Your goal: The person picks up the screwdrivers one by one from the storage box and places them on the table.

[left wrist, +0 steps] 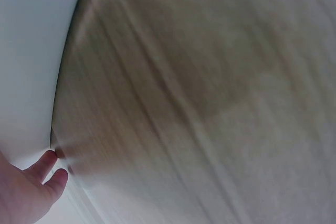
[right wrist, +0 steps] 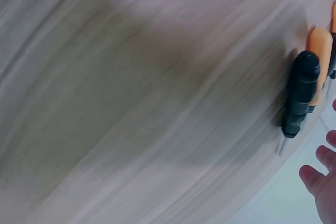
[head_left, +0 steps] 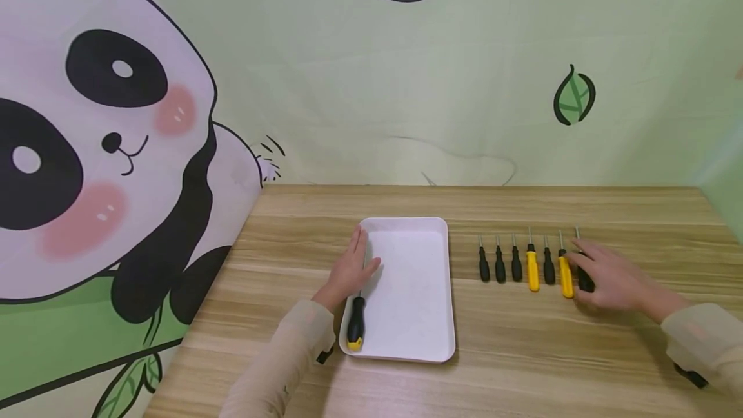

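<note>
A white tray (head_left: 412,289) lies on the table, and my left hand (head_left: 347,273) rests at its left rim with the thumb spread over the inside. Along that same side, a large black-and-yellow screwdriver (head_left: 356,324) lies in the tray, its shaft partly hidden by the hand. My right hand (head_left: 618,276) hovers at the right end of a row of screwdrivers, fingers spread and partly covering the last black screwdriver (right wrist: 302,90). Beside that one is a yellow screwdriver (head_left: 565,275). The right wrist view shows the fingertips (right wrist: 311,176) apart from the black handle.
Left of the hand the row continues with a black screwdriver (head_left: 548,268), another yellow screwdriver (head_left: 533,269) and several small black ones, tips toward the wall. The wooden table (head_left: 511,353) ends at a wall (head_left: 325,82) with panda and leaf drawings.
</note>
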Demonstrator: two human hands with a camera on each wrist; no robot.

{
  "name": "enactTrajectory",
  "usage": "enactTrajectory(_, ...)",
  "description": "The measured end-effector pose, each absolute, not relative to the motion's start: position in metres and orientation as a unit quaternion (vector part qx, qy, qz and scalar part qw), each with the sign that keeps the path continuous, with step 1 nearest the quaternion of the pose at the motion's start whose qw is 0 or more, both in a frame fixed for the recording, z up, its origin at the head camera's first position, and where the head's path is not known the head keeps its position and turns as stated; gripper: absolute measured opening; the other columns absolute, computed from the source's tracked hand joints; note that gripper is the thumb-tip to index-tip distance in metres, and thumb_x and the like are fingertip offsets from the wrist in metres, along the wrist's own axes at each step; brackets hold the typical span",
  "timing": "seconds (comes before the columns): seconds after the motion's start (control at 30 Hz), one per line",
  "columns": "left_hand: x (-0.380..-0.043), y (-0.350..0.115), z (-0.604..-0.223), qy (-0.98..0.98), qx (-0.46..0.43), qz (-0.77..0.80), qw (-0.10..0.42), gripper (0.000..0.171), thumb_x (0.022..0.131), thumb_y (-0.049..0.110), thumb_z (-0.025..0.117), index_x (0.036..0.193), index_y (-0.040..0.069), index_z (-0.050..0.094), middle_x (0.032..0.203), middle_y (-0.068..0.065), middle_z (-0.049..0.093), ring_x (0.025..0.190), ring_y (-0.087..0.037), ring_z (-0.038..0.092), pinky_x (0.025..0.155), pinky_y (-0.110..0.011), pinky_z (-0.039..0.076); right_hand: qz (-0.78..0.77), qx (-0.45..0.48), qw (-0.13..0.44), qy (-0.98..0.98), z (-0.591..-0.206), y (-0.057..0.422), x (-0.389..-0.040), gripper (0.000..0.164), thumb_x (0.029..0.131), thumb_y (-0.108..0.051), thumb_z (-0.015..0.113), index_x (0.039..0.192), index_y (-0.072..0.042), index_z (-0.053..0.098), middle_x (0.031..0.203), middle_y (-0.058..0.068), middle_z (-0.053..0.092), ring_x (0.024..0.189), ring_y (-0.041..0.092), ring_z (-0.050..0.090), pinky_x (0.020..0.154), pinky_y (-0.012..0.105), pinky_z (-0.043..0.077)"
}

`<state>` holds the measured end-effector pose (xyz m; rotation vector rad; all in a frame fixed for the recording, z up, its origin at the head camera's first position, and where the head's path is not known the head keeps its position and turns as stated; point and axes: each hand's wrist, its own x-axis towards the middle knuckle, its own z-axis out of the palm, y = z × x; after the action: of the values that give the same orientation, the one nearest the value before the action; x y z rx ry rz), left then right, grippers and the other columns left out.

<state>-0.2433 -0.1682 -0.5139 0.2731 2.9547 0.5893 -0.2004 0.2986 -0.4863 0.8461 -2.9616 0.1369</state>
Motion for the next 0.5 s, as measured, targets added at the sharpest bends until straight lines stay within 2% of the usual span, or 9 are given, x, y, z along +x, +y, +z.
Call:
enactTrajectory(0.33, -0.243, -0.169, -0.515, 0.975, 0.095, 0.194, 0.055, 0.075, 0.090, 0.043, 0.041, 0.143, 0.007, 0.004, 0.150, -0.004, -0.006, 0.121, -0.031, 0.040, 0.095, -0.043, 0.038, 0.027, 0.312, 0.074, -0.947, -0.481, 0.284, -0.201, 0.066, 0.068, -0.040, 0.068, 0.116, 0.003, 0.053, 0.129, 0.029, 0.039, 0.114, 0.044, 0.037, 0.091, 0.055, 0.033)
enactTrajectory(0.5, -0.243, -0.169, -0.515, 0.974, 0.095, 0.197, 0.054, 0.075, 0.090, 0.044, 0.041, 0.143, 0.008, 0.003, 0.150, -0.005, -0.005, 0.126, -0.030, 0.035, 0.097, -0.043, 0.037, 0.036, 0.337, 0.118, -0.933, -0.481, 0.276, -0.202, 0.063, 0.066, -0.038, 0.069, 0.113, 0.002, 0.054, 0.127, 0.028, 0.041, 0.112, 0.043, 0.040, 0.088, 0.055, 0.036)
